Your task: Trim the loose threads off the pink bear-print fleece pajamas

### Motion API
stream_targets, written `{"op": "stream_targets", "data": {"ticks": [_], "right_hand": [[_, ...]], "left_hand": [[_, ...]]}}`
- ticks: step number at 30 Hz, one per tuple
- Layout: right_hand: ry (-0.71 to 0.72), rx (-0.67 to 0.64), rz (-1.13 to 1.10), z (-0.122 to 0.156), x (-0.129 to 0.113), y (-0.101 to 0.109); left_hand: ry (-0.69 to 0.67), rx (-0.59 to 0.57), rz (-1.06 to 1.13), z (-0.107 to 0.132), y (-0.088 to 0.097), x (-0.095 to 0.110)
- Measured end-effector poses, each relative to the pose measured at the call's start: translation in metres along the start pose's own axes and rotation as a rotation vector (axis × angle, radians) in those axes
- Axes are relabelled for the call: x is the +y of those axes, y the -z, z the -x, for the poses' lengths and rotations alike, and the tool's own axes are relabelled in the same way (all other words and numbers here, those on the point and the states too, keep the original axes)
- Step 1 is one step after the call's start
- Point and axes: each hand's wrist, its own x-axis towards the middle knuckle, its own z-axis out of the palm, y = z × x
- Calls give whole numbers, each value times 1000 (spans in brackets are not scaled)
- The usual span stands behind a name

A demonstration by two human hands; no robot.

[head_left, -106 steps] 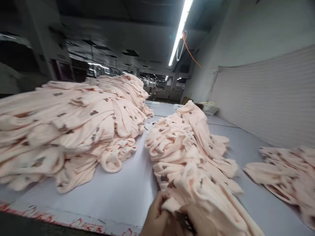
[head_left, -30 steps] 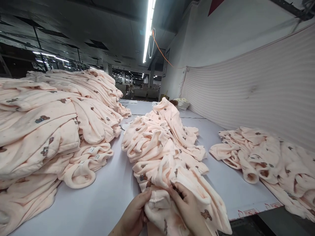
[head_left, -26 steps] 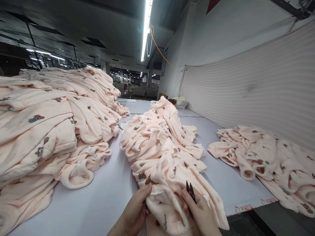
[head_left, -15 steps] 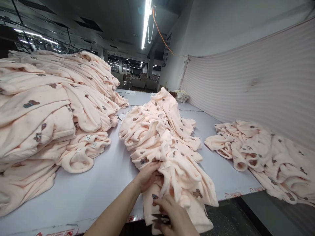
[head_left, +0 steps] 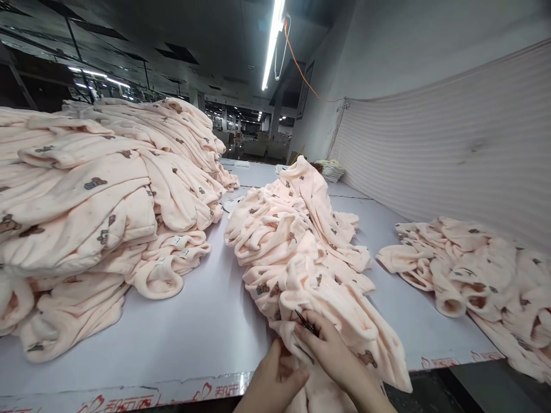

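A heap of peach fleece garments (head_left: 297, 252) with small bear prints lies in the middle of the white table (head_left: 206, 321). At its near end my left hand (head_left: 275, 381) grips a fold of the nearest garment (head_left: 344, 321), fingers curled under the cloth. My right hand (head_left: 333, 350) rests on the same garment and pinches small black thread snips (head_left: 305, 322), blades pointing up and left against the fabric.
A tall stack of the same garments (head_left: 94, 189) fills the left side. Another loose pile (head_left: 469, 269) lies at the right, by a ribbed white wall covering (head_left: 451, 143). The table's front edge (head_left: 172, 393) carries red print. A small stack of pale cloth (head_left: 331, 170) sits far back.
My left hand came back from the middle of the heap to the garment's near fold. My right hand rose from the table's edge onto the garment with the snips.
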Motion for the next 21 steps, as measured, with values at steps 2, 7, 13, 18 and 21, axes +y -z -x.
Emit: {"op": "stream_targets", "data": {"ticks": [2, 7, 13, 18, 21], "right_hand": [[20, 8, 8, -2, -2, 3], [132, 138, 298, -1, 0, 26], [104, 83, 548, 9, -4, 22], [122, 9, 619, 14, -21, 13], [124, 54, 761, 10, -22, 10]], "left_hand": [[-10, -19, 65, -14, -12, 3], [-94, -8, 211, -25, 0, 20], [-231, 37, 165, -16, 20, 25], [-220, -26, 225, -22, 20, 21], [-185, -41, 284, -23, 24, 20]]}}
